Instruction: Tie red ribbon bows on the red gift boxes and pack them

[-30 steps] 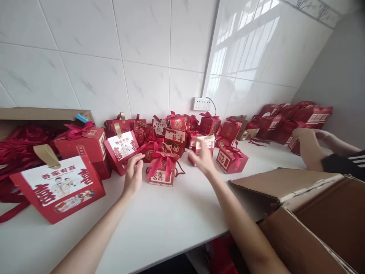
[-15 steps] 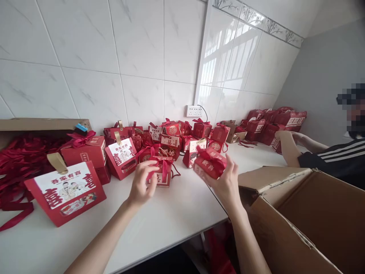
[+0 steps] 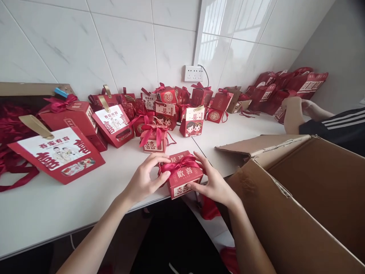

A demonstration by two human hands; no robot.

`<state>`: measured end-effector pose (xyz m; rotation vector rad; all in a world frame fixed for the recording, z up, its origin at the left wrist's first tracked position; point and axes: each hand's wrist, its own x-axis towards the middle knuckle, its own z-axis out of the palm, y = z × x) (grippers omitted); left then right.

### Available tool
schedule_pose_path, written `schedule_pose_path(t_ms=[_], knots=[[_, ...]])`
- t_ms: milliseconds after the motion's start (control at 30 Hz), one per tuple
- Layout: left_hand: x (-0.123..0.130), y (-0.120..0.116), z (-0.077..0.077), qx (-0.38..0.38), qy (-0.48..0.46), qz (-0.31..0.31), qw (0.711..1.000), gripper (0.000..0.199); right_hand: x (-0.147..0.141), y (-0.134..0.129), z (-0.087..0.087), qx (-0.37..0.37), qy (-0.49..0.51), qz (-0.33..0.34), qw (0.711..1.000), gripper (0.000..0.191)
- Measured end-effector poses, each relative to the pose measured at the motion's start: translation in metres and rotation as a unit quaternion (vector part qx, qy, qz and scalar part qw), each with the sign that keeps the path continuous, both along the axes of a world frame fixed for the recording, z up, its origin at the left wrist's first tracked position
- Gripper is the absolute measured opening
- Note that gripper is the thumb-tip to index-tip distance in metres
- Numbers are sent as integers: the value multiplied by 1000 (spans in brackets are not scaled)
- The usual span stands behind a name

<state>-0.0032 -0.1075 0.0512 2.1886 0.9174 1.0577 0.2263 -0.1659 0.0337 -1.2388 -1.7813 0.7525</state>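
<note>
A red gift box (image 3: 185,177) with a dark red ribbon bow on top is at the table's front edge, between my hands. My left hand (image 3: 149,177) grips its left side, thumb near the bow. From the right, my right hand (image 3: 212,180) holds the same box, with the thumb low on its front face and fingers at the ribbon. Just behind stands a smaller red box (image 3: 154,142) with a bow. A box with two cartoon faces (image 3: 194,123) stands upright behind and to the right.
Large red-and-white boxes (image 3: 61,154) and ribbons (image 3: 14,133) lie left. More gift boxes (image 3: 201,95) line the wall. An open cardboard carton (image 3: 256,190) fills the right front. Beyond it, another person's arm (image 3: 295,114) reaches to red bags (image 3: 264,95).
The ribboned box in my right hand has come down and left to the table's front edge. My left hand has left the small box's area and taken hold of it too. The view has tilted downward.
</note>
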Motion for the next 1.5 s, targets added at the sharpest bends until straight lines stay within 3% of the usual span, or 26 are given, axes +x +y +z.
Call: schedule_pose_path(t_ms=[200, 400, 567, 667, 733, 833, 900, 1033, 1100, 1167, 1200, 1300, 1400, 1433, 1500], knots=[[-9, -27, -12, 54, -3, 167, 984, 37, -18, -20, -6, 96, -80, -146, 981, 51], [-1, -55, -20, 145, 35, 209, 967, 9, -19, -33, -2, 177, -162, -191, 952, 29], [4, -63, -19, 209, 22, 250, 945, 7, -20, -37, 2, 257, -183, -204, 927, 11], [2, -67, -23, 255, 21, 194, 947, 15, -22, -37, 2, 292, -182, -203, 917, 8], [2, -69, -26, 241, 8, 161, 957, 19, -24, -38, 1, 306, -175, -199, 914, 9], [6, -65, -26, 211, -11, 174, 962, 31, -25, -38, 0, 321, -164, -191, 913, 7], [9, -60, -24, 239, 17, 167, 957, 27, -26, -39, 0, 323, -162, -178, 915, 6], [3, -59, -22, 324, 69, 106, 937, 20, -21, -46, 2, 297, -173, -94, 934, 3], [-5, -63, -24, 337, 65, 47, 938, 12, -13, -52, 2, 269, -155, -24, 950, 16], [-11, -66, -24, 310, 13, 8, 951, 10, -2, -56, 1, 245, -91, 6, 965, 28], [-13, -66, -22, 277, -31, 15, 960, 16, 4, -55, 1, 233, -45, -11, 971, 30], [-7, -57, -10, 87, -95, 125, 984, 28, 17, -37, -2, 200, 59, -100, 973, 29], [8, -40, 6, -116, -13, 197, 973, 38, 18, -5, -6, 135, 66, -53, 987, 87], [14, -35, 10, -154, 8, 198, 968, 41, 16, 5, -7, 101, 57, -17, 993, 101], [22, -29, 15, -176, 14, 187, 966, 42, 11, 19, -9, 34, 50, 42, 997, 111]])
